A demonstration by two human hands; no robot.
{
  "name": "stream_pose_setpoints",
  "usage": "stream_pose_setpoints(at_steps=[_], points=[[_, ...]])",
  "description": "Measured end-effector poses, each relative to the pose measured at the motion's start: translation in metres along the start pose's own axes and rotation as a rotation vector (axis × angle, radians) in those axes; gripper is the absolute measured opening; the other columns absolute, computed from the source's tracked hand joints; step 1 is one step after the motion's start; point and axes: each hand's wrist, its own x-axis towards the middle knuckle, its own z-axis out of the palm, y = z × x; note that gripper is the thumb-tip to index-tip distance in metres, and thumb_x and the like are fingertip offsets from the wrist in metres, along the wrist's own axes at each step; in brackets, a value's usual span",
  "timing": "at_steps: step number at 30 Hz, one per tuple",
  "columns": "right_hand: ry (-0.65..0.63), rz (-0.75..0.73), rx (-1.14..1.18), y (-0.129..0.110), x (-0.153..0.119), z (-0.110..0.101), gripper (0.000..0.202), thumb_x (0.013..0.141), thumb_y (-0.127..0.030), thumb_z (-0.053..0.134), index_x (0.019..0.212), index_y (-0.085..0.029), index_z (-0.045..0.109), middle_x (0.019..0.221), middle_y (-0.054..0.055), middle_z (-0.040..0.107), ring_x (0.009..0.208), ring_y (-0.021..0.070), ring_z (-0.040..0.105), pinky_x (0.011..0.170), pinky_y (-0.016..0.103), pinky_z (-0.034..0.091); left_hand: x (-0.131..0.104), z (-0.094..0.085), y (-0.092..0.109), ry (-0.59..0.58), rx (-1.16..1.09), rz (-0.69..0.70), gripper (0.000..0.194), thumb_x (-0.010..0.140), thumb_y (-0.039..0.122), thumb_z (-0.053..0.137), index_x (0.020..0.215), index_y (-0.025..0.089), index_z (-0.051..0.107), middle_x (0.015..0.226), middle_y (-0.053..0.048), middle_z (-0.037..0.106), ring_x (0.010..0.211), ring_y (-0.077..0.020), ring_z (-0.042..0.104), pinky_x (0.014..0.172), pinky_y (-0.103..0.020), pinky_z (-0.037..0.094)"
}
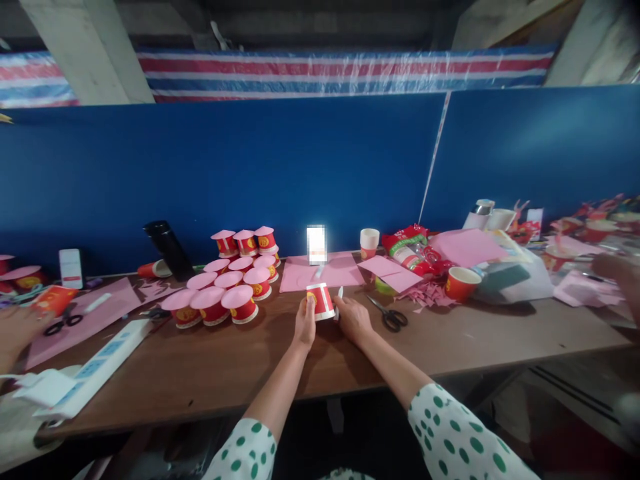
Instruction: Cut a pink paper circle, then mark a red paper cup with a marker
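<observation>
My left hand is wrapped round the side of a red paper cup with gold print, held bottom up with its white rim below. Close by on the right, my right hand grips a slim white pen-like stick, its tip pointing up; whether it touches the cup I cannot tell. Pink paper sheets lie flat just beyond the cup. A pair of scissors with dark handles rests right of my right hand. Stacked at the left are several upturned red cups topped with pink paper discs.
Behind the sheets stands a lit phone. Pink scraps, a white-lined cup and a red-green packet sit at the right. A black bottle and power strip are left, near another person's hand.
</observation>
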Motion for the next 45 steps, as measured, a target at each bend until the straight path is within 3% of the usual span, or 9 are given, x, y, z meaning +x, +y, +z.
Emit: stream_pose_setpoints(at_steps=[15, 23, 28, 33, 45], points=[[0.040, 0.023, 0.076, 0.006, 0.004, 0.007, 0.037, 0.077, -0.023, 0.052, 0.113, -0.024, 0.043, 0.103, 0.005, 0.060, 0.095, 0.0188, 0.053, 0.070, 0.023, 0.037, -0.002, 0.000, 0.001, 0.033, 0.028, 0.014, 0.037, 0.072, 0.052, 0.054, 0.084, 0.018, 0.059, 0.079, -0.002, 0.061, 0.073, -0.0162, 0.056, 0.067, -0.027, 0.043], [0.097, -0.009, 0.215, 0.012, 0.003, 0.011, 0.034, 0.078, -0.018, 0.049, 0.111, -0.024, 0.045, 0.102, 0.003, 0.061, 0.094, 0.0173, 0.054, 0.072, 0.022, 0.037, -0.014, 0.003, 0.007, -0.079, 0.236, 0.224, 0.032, 0.078, 0.042, 0.052, 0.101, 0.020, 0.055, 0.092, -0.006, 0.062, 0.081, -0.0184, 0.057, 0.072, -0.028, 0.043], [0.111, -0.004, 0.225, 0.012, 0.004, 0.012, 0.040, 0.074, -0.014, 0.049, 0.113, -0.023, 0.044, 0.105, 0.004, 0.060, 0.096, 0.0179, 0.053, 0.074, 0.023, 0.036, -0.012, 0.003, 0.007, -0.023, 0.166, 0.158, 0.030, 0.077, 0.046, 0.051, 0.090, 0.020, 0.058, 0.082, -0.004, 0.062, 0.074, -0.0173, 0.057, 0.066, -0.027, 0.043], [0.065, 0.008, 0.248, 0.012, 0.005, 0.011, 0.038, 0.073, -0.015, 0.051, 0.110, -0.023, 0.046, 0.101, 0.005, 0.060, 0.094, 0.0179, 0.054, 0.072, 0.022, 0.036, -0.009, 0.003, 0.006, -0.089, 0.103, 0.100, 0.032, 0.077, 0.046, 0.051, 0.091, 0.018, 0.058, 0.084, -0.005, 0.062, 0.075, -0.0178, 0.058, 0.070, -0.029, 0.044], [0.082, 0.009, 0.263, 0.015, 0.006, 0.018, 0.037, 0.072, -0.018, 0.053, 0.107, -0.025, 0.046, 0.097, 0.003, 0.061, 0.092, 0.0182, 0.055, 0.069, 0.022, 0.035, -0.010, 0.001, 0.008, -0.086, 0.139, 0.069, 0.035, 0.079, 0.046, 0.047, 0.094, 0.016, 0.055, 0.087, -0.007, 0.061, 0.080, -0.0186, 0.057, 0.072, -0.029, 0.043]])
